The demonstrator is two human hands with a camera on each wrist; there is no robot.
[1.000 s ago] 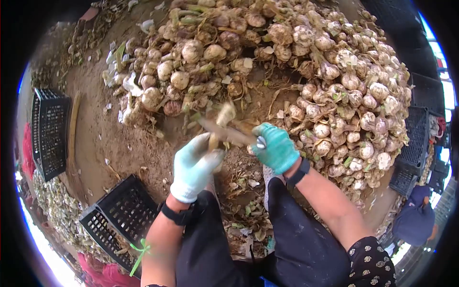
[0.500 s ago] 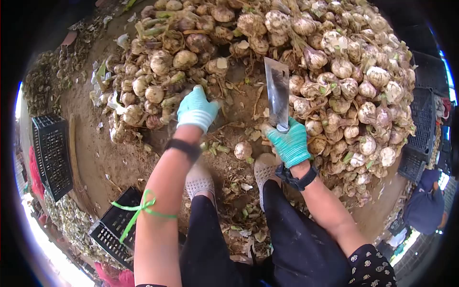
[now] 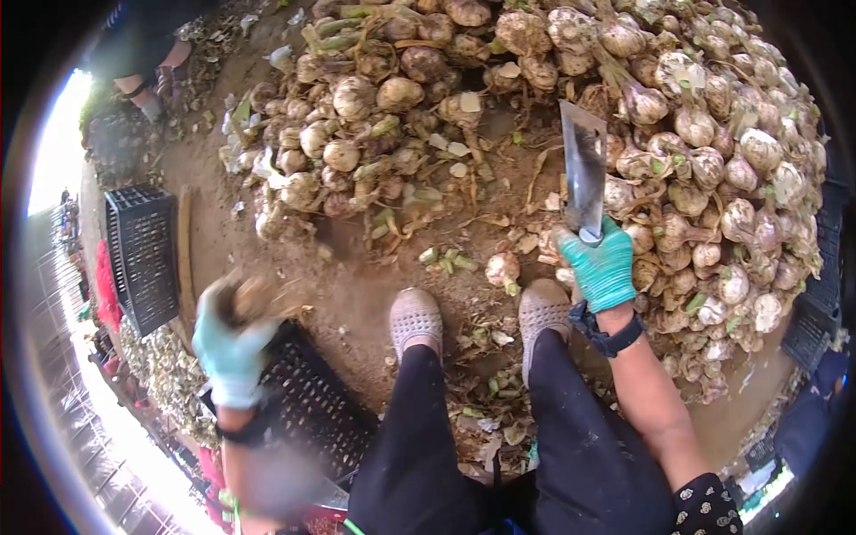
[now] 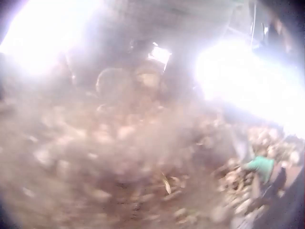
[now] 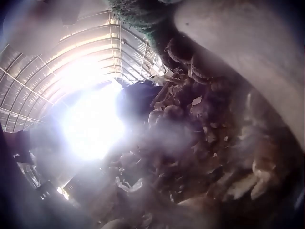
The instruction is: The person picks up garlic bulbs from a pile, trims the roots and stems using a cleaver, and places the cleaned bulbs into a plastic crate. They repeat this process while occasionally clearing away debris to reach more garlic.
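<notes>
In the head view, the gloved left hand (image 3: 230,348) is at the lower left, over a black crate (image 3: 312,397). Its blurred fingers hold a brown clump that looks like garlic (image 3: 252,299). My gloved right hand (image 3: 602,267) grips a knife (image 3: 585,169) by its handle, blade upright, beside the large garlic heap (image 3: 704,196). The left wrist view is mostly blurred, with the right hand (image 4: 262,164) at its right edge. Part of the green right glove (image 5: 138,19) shows at the top of the right wrist view.
A smaller garlic pile (image 3: 357,116) lies ahead on the dirt floor. One loose bulb (image 3: 503,268) lies near the shoes (image 3: 416,318). Another black crate (image 3: 143,254) stands at the left, and black crates (image 3: 807,330) are at the right. Another person's leg (image 3: 147,98) shows at the upper left.
My left hand has moved from the smaller pile down and left to the crate, with a brown clump in it. The right hand still grips the knife, now upright after its earlier sideways position.
</notes>
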